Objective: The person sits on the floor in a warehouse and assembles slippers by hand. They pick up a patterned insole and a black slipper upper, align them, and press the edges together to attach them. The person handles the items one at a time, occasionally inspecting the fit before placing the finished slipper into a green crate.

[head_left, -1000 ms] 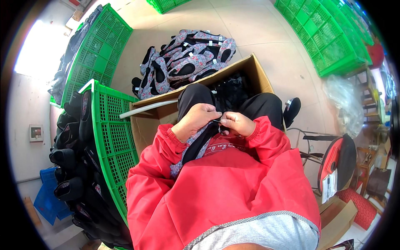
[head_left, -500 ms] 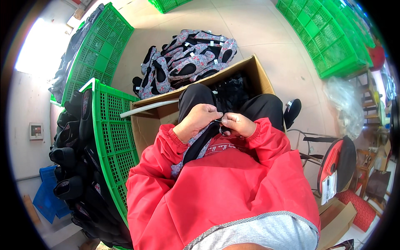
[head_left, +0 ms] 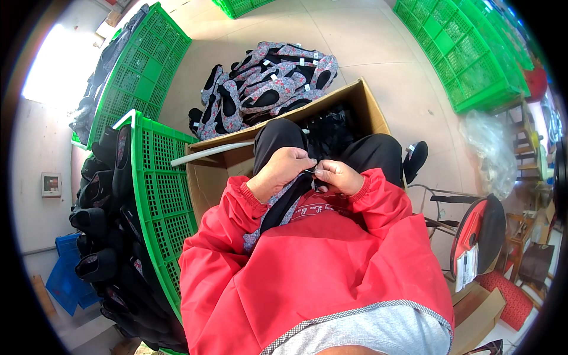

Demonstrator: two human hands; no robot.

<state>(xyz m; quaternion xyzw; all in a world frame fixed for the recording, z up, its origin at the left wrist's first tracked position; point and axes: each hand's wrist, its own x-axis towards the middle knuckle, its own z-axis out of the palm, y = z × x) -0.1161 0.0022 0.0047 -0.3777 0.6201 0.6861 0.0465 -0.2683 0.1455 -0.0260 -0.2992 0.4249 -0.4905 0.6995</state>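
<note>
Both hands meet above my lap at a grey floral cloth shoe [head_left: 273, 216] with black parts, partly hidden by my left wrist and sleeve. My left hand [head_left: 280, 170] pinches its black end between thumb and forefinger. Close on the right, my right hand [head_left: 338, 176] is closed on the same black edge, its thumb tip almost touching the left fingers. Whatever small part lies between the fingertips is too small to make out. Beyond my knees, a heap of similar floral shoes [head_left: 269, 97], with white tags and black openings, lies on the floor.
An open cardboard box [head_left: 370, 109] holding black items surrounds my knees. A pale tube [head_left: 207, 155] crosses its left side. Left stands a green crate [head_left: 165, 195] beside many black shoes [head_left: 97, 266]; another green crate [head_left: 455, 53] is far right. A round-seated folding chair [head_left: 488, 234] stands right.
</note>
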